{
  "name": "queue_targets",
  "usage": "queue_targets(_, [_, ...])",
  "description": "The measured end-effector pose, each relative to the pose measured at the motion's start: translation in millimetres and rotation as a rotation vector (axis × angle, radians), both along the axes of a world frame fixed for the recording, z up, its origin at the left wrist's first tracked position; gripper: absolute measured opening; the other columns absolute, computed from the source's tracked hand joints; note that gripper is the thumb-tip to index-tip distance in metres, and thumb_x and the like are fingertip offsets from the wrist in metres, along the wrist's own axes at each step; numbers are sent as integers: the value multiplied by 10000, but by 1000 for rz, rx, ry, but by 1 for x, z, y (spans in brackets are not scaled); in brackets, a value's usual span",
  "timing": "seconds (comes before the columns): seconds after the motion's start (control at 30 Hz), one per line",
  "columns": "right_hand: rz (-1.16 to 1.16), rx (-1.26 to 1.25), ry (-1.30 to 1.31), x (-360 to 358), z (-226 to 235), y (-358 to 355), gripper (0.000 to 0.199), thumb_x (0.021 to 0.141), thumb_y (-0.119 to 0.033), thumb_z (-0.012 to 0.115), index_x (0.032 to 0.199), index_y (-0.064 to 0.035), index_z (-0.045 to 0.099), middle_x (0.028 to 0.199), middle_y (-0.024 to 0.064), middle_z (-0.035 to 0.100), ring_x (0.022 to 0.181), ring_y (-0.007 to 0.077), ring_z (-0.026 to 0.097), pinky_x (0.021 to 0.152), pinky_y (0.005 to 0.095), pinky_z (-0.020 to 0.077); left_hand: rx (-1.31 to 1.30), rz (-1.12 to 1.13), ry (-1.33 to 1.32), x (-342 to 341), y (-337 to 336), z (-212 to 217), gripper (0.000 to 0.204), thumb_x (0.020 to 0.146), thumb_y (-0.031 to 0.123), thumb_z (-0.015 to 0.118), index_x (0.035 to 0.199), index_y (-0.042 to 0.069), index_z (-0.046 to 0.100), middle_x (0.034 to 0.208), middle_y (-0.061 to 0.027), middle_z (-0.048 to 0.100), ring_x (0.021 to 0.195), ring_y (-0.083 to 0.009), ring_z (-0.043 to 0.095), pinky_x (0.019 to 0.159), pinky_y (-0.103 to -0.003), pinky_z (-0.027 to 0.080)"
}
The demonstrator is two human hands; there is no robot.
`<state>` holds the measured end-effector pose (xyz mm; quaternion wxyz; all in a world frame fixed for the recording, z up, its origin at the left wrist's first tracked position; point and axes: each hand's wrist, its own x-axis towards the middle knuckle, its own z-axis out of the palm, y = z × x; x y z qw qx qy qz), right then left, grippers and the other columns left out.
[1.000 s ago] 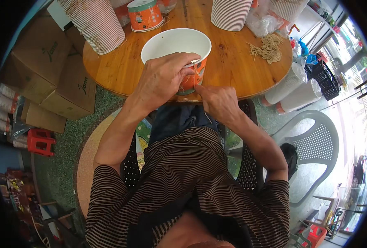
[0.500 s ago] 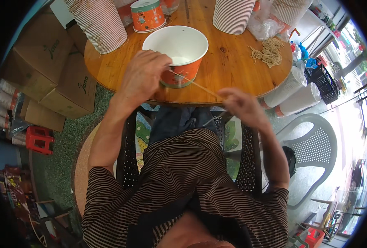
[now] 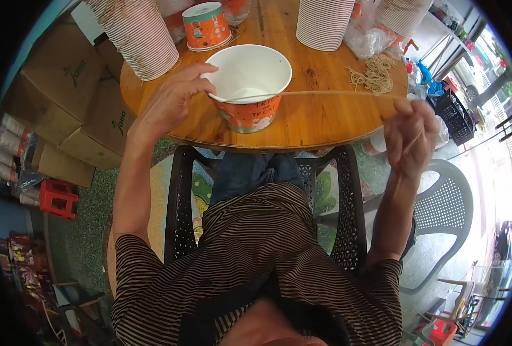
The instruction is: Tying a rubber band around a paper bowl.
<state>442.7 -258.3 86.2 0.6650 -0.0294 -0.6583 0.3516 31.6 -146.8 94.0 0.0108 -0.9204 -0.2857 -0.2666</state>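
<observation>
Right hand (image 3: 409,138) now farther out, string (image 3: 325,93) taut from bowl (image 3: 249,86).

The right hand (image 3: 409,137) is no longer at the bowl (image 3: 247,86). A second ago it sat tight against the bowl's near side, beside the left hand (image 3: 172,101); half a second ago it had dropped below the counter (image 3: 319,124) edge; now it is raised well off to the right, level with the counter's rim. The cord (image 3: 325,93) it pinches, at first hidden between the hands and then a short slanted run, now stretches taut and nearly level from the bowl's rim to that grip. The left hand has slid off the bowl's front to the left side, fingers hooked over the rim.
</observation>
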Motion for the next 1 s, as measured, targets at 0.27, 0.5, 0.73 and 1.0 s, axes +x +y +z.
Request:
queue_targets(0.27, [-181, -358, 166, -64, 42, 42, 298, 1062, -207, 614, 1223, 37, 670, 1098, 126, 727, 574, 63, 484, 510, 195, 375, 349, -119, -408, 79, -74, -37, 215, 807, -14, 627, 1018, 10, 657, 1147, -184, 656, 1013, -364, 673, 925, -471, 554])
queue_targets(0.5, [-178, -349, 132, -77, 68, 95, 376, 1051, -257, 623, 1303, 22, 624, 1186, 113, 666, 845, 61, 573, 665, 214, 423, 373, 162, -368, 166, -43, -43, 410, 831, 42, 701, 1218, 0, 572, 1221, -219, 602, 1121, -419, 615, 947, -482, 529])
queue_targets(0.73, [-301, -447, 233, -94, 97, 80, 196, 1057, -212, 618, 1092, -25, 668, 948, 38, 688, 923, 128, 654, 909, 280, 567, 124, 148, -206, 142, -31, -30, 549, 814, -11, 678, 1350, 18, 562, 1093, -175, 711, 916, -381, 699, 784, -469, 554])
queue_targets(1.0, [-393, -345, 276, -18, 63, 157, 234, 1042, -223, 646, 1151, -16, 662, 987, 63, 681, 888, 144, 662, 863, 271, 591, 63, -185, -134, 62, -31, -7, 416, 810, -80, 633, 1197, 52, 708, 1004, -144, 750, 934, -327, 700, 867, -427, 524])
